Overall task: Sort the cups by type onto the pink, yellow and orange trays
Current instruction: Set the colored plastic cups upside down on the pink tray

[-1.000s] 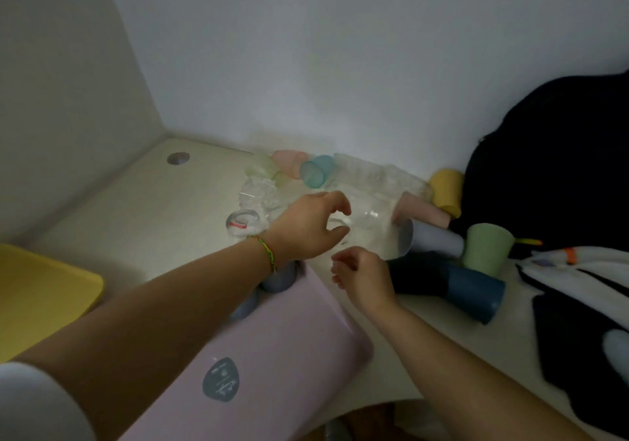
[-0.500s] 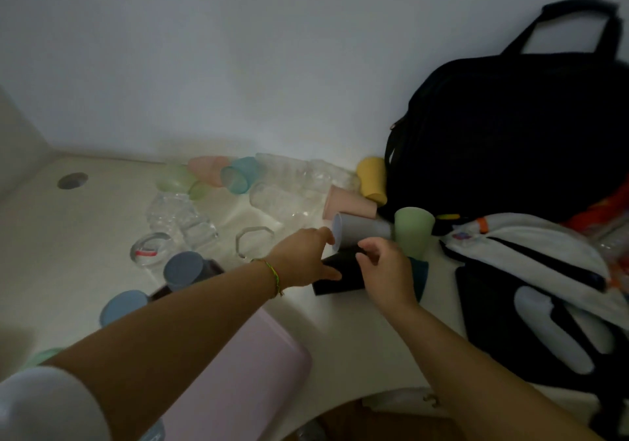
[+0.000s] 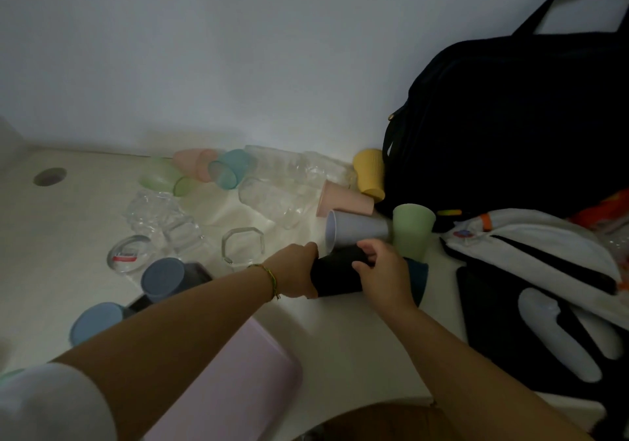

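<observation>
Pink is seen nearest, in the pink tray laid at the front edge of the tabletop and partly covered by the left forearm. Just beyond its far left corner two blue cups are stood upside down; whether they are borne by the tray cannot be told. At mid-distance a black cup is held on its side. It is gripped at its left end by the left hand, on whose wrist a thin green bracelet is worn, and the right hand is curled over its right end. A dark teal cup is partly hidden behind the right hand. Just behind, a grey cup is laid on its side beside an upright green cup; a pink cup and a yellow cup are laid farther back. To the left, clear glasses are scattered, and one glass is marked with a red label whose writing cannot be read. Near the wall, translucent cups in green, pink and blue are gathered. At the right a white garment with a small round badge, also unreadable, is laid before a black bag.
</observation>
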